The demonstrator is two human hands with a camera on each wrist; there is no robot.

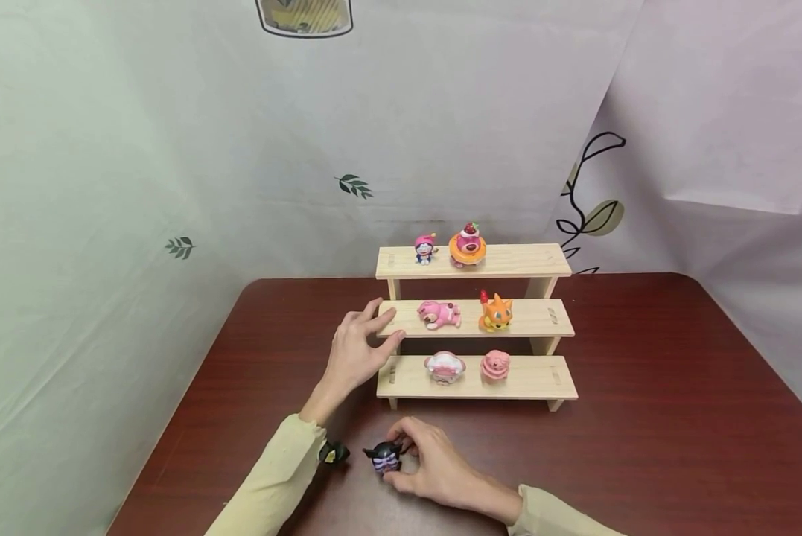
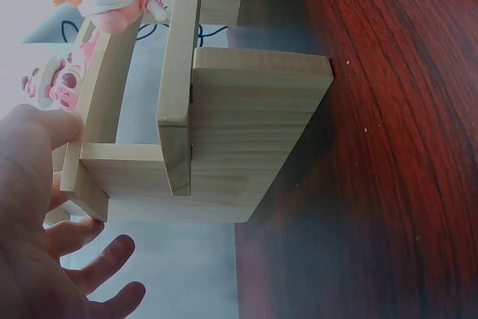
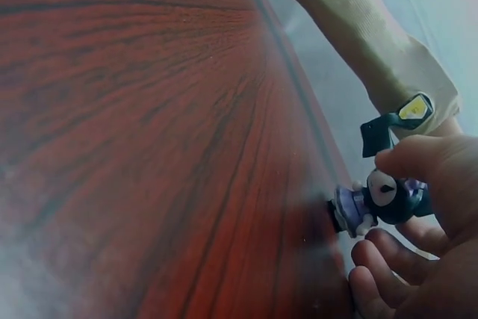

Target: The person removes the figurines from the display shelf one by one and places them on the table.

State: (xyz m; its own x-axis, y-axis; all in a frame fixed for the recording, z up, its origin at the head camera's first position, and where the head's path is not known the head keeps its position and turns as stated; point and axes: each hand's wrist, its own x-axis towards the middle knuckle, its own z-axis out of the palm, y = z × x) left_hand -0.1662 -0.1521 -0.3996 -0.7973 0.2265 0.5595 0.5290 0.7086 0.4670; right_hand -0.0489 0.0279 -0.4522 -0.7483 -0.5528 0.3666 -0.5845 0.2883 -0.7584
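My left hand [image 1: 360, 346] is at the left end of a three-tier wooden display stand [image 1: 555, 260]. In the left wrist view its thumb and index finger pinch the end of the middle board [image 2: 112, 91], while the other fingers are spread off it. My right hand [image 1: 437, 461] holds a small black-and-purple figurine [image 1: 385, 456] between thumb and fingers, in front of the stand. The right wrist view shows this figurine [image 3: 377, 196] with a white face and a purple dress, close to the tabletop; whether its base touches the table I cannot tell.
Two figurines stand on each tier: a blue-and-pink one [image 1: 424, 250] and a bear in an orange ring [image 1: 468, 249] on top; a lying pink bear [image 1: 438, 314] and an orange fox-like one [image 1: 497, 313] mid-tier; two pink ones [image 1: 444, 368] below. The table [image 1: 648, 387] is reddish-brown.
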